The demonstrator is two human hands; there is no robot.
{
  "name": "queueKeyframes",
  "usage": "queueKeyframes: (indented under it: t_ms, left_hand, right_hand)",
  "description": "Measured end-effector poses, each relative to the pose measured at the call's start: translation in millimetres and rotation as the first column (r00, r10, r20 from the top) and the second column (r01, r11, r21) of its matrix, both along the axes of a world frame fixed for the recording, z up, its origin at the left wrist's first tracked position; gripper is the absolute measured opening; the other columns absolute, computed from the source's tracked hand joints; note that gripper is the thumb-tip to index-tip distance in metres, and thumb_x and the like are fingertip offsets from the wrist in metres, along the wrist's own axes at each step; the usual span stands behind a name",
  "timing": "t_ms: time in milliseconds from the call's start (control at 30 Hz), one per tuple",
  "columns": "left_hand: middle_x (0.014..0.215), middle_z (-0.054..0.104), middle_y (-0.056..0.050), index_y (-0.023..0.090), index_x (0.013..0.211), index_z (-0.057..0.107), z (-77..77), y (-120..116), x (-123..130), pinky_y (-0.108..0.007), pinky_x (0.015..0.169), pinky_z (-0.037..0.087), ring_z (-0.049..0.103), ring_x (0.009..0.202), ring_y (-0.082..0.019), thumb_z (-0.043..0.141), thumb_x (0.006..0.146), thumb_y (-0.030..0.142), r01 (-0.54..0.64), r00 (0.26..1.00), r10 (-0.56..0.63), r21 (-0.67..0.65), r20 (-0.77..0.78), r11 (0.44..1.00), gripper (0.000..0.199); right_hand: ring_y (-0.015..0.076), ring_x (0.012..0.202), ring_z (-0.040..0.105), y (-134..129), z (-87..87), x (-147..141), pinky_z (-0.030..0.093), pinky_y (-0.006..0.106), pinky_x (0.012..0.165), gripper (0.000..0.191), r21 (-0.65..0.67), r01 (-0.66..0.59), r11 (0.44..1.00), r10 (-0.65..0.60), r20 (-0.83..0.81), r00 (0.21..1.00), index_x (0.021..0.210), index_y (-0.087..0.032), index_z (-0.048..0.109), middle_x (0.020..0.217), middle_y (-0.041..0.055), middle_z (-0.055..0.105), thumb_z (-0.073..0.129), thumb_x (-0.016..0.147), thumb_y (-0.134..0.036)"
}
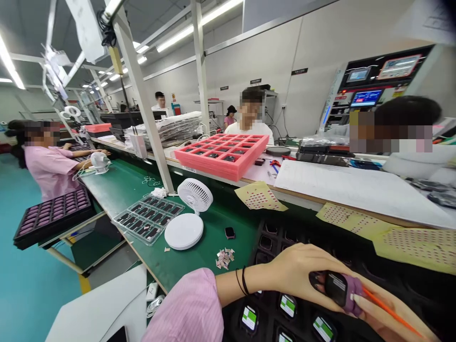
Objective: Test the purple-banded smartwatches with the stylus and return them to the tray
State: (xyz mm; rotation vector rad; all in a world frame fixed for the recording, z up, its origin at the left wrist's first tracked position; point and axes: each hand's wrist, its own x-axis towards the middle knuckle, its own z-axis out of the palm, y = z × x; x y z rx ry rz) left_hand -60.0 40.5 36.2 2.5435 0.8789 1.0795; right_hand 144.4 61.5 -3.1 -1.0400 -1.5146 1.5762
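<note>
Fingers of the left hand (295, 271) together, clamped around a black watch-like device (336, 289) with a mauve strap, above the near edge of the green-matted worktop (117, 187). Right hand (395, 327) just beside it, at the bottom right corner of view, alongside an orange stylus (392, 313); its fingers too cut off to tell whether apart or closed on the stylus. Beneath both hands, a black compartmented tray (270, 247) with green-lit watch units (288, 306) in the near compartments, the farther compartments too dark to read. One device in hand, others still in the tray; no telling how many remain. Toward the left edge, a clear plastic tray (147, 218) of dark units and a white desk fan (195, 195). Along the far edge, a coral-pink foam tray (221, 156); at the right, yellow sheets of red-dotted labels (416, 247).
</note>
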Motion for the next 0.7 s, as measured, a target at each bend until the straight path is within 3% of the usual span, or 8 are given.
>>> queueKeyframes:
  t_ms: [100, 200, 367, 567, 700]
  left_hand:
    - [0.111, 0.069, -0.012, 0.013, 0.114, 0.061, 2.2, -1.3, 0.0, -0.031, 0.098, 0.046, 0.062, 0.109, -0.021, 0.071, 0.075, 0.043, 0.001, 0.999, 0.0, -0.013, 0.047, 1.0, 0.051]
    - [0.109, 0.07, -0.011, 0.016, 0.114, 0.062, 4.5, -1.4, 0.0, -0.035, 0.096, 0.046, 0.063, 0.104, -0.022, 0.072, 0.073, 0.041, 0.008, 0.992, -0.013, 0.044, 0.129, 0.999, 0.049]
    - [0.107, 0.071, -0.009, 0.019, 0.113, 0.062, 5.7, 1.3, 0.8, -0.039, 0.091, 0.049, 0.063, 0.103, -0.024, 0.074, 0.071, 0.029, 0.039, 0.98, -0.059, 0.11, 0.188, 0.993, 0.045]
    - [0.108, 0.07, -0.01, 0.019, 0.113, 0.061, 9.4, 1.3, -0.9, -0.042, 0.092, 0.048, 0.062, 0.105, -0.025, 0.072, 0.073, 0.026, 0.009, 0.989, -0.02, 0.072, 0.149, 0.997, 0.042]
    - [0.111, 0.068, -0.01, 0.019, 0.109, 0.062, 12.8, 4.4, -4.8, -0.042, 0.095, 0.046, 0.06, 0.107, -0.025, 0.074, 0.071, 0.031, -0.1, 0.995, 0.1, -0.03, 0.015, 0.995, 0.041]
  right_hand:
    - [0.0365, 0.108, 0.063, -14.2, 31.9, -6.4, 0.052, 0.047, 0.092, 0.052, -0.029, -0.073, 0.997, 0.072, -0.037, 0.997, 0.112, -0.022, 0.069, 0.112, 0.0133, 0.07, 0.074, 0.067, -0.048]
    - [0.0289, 0.103, 0.065, -21.6, 51.8, -16.1, 0.049, 0.042, 0.095, 0.043, -0.017, -0.118, 0.993, 0.116, -0.112, 0.987, 0.104, -0.022, 0.069, 0.107, 0.0089, 0.071, 0.078, 0.066, -0.04]
    - [0.023, 0.092, 0.065, -21.3, 54.2, -23.0, 0.051, 0.036, 0.087, 0.037, 0.065, -0.079, 0.995, 0.089, -0.162, 0.983, 0.093, -0.02, 0.066, 0.091, 0.0033, 0.068, 0.079, 0.064, -0.04]
    - [0.0216, 0.099, 0.063, -18.0, 53.9, -21.5, 0.048, 0.038, 0.093, 0.039, 0.117, -0.1, 0.988, 0.115, -0.13, 0.985, 0.098, -0.02, 0.062, 0.098, 0.0037, 0.067, 0.075, 0.069, -0.042]
    - [0.0197, 0.099, 0.065, -10.0, 56.8, -14.1, 0.047, 0.04, 0.096, 0.044, 0.178, 0.056, 0.982, -0.034, -0.123, 0.992, 0.11, -0.021, 0.058, 0.103, 0.0057, 0.068, 0.071, 0.074, -0.041]
